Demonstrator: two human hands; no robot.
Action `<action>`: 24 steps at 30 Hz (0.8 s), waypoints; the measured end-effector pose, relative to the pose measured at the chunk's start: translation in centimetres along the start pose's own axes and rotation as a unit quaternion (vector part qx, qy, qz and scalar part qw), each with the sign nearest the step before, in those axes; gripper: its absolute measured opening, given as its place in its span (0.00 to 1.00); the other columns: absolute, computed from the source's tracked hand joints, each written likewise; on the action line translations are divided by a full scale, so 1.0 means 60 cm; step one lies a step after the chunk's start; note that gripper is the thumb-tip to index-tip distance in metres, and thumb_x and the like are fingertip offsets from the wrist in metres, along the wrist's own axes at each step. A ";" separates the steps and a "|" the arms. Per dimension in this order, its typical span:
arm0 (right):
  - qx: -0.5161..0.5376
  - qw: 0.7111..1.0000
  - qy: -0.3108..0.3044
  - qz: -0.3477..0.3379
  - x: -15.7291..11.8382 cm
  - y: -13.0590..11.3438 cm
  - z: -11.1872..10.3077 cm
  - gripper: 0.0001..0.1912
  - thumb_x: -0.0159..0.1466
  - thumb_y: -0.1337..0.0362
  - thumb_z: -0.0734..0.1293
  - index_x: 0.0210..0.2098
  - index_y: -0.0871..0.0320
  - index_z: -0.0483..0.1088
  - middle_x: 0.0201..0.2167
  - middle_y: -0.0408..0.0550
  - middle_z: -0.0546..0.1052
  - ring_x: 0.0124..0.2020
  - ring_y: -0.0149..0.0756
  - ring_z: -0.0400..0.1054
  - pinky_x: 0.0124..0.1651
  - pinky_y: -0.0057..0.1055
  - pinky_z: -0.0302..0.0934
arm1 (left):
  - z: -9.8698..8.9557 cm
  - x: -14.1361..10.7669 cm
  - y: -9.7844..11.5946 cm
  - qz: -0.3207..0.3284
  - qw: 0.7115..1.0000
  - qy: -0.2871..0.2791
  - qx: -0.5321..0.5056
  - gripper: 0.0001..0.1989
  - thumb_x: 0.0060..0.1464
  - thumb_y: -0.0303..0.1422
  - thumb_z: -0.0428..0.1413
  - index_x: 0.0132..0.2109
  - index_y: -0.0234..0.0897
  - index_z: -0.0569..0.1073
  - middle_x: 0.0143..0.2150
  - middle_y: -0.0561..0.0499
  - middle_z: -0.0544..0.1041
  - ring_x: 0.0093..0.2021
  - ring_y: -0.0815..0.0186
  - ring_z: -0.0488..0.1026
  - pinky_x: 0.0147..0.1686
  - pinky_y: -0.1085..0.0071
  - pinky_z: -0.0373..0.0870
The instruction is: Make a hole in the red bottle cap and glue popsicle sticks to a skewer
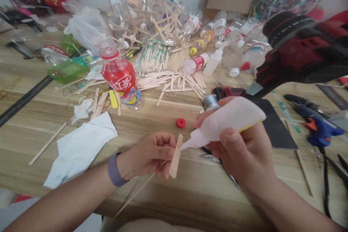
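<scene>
My left hand (149, 154) pinches a wooden craft stick (176, 161), held tilted above the table's front part. A thin wooden skewer (137, 193) runs from beneath the same fingers toward the lower left; how it meets the craft stick is hidden. My right hand (248, 156) is wrapped round a white squeeze glue bottle (231, 116), tipped with its nozzle pointing down to the left. The nozzle tip is at the upper part of the craft stick, apparently touching it. Just beyond the hands lies a small red disc (181, 123) with a hole. Partly hidden scissors (212, 157) lie under my right hand.
A red-labelled drink bottle (119, 76) stands at centre left, near white paper (81, 148). Behind it are piled craft sticks (165, 79) and plastic bottles (193, 21). A power drill (301, 47), a wire spool (210, 101) and a blue glue gun (315, 121) occupy the right.
</scene>
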State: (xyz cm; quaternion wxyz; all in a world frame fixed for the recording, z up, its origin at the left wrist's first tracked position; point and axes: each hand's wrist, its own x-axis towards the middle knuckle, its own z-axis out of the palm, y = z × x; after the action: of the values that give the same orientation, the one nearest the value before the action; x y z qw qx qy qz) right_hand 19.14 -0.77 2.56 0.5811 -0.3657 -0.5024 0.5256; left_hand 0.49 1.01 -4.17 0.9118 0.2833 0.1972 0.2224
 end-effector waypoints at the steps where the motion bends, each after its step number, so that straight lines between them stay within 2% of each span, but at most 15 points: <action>1: 0.000 1.000 -0.001 0.000 0.001 0.000 0.000 0.16 0.63 0.55 0.69 0.46 0.49 0.60 0.34 0.43 0.78 0.18 0.26 0.60 0.15 0.22 0.55 | 0.001 0.000 0.001 -0.001 1.000 0.001 0.002 0.14 0.51 0.38 0.63 0.29 0.35 0.67 0.16 0.57 0.72 0.12 0.76 0.64 0.10 0.83 0.50; 5: -0.007 1.000 -0.001 -0.005 0.002 0.000 -0.001 0.17 0.63 0.55 0.69 0.46 0.49 0.60 0.34 0.43 0.78 0.17 0.25 0.59 0.15 0.23 0.54 | 0.005 -0.001 0.004 -0.006 1.000 0.003 0.010 0.14 0.50 0.39 0.64 0.30 0.34 0.70 0.15 0.57 0.72 0.11 0.77 0.63 0.10 0.82 0.46; 12: 0.004 1.000 0.003 0.008 0.002 -0.001 0.000 0.17 0.63 0.54 0.69 0.46 0.49 0.58 0.34 0.43 0.78 0.19 0.25 0.61 0.17 0.22 0.56 | 0.012 -0.004 0.011 -0.014 1.000 -0.017 0.010 0.17 0.49 0.44 0.64 0.30 0.34 0.72 0.16 0.57 0.74 0.11 0.77 0.63 0.10 0.83 0.50; 19: -0.003 1.000 0.011 0.009 0.004 0.000 0.002 0.18 0.63 0.53 0.69 0.45 0.50 0.58 0.33 0.44 0.78 0.19 0.27 0.60 0.16 0.23 0.55 | 0.015 -0.007 0.011 -0.022 0.999 -0.026 0.018 0.17 0.51 0.44 0.62 0.29 0.33 0.72 0.17 0.56 0.74 0.13 0.77 0.65 0.12 0.82 0.52; 24: 0.004 1.000 0.004 0.022 0.002 0.003 0.000 0.18 0.63 0.53 0.68 0.46 0.49 0.58 0.33 0.44 0.78 0.19 0.28 0.60 0.16 0.23 0.55 | 0.014 -0.006 0.010 -0.010 0.998 -0.050 0.038 0.18 0.53 0.47 0.60 0.30 0.34 0.71 0.15 0.56 0.71 0.12 0.76 0.60 0.12 0.80 0.50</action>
State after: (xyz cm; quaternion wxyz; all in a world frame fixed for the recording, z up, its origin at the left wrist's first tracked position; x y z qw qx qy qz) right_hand 19.11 -0.60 2.38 0.5728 -0.3769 -0.4895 0.5388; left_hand 0.43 0.90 -3.12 0.9114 0.3263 0.1628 0.1908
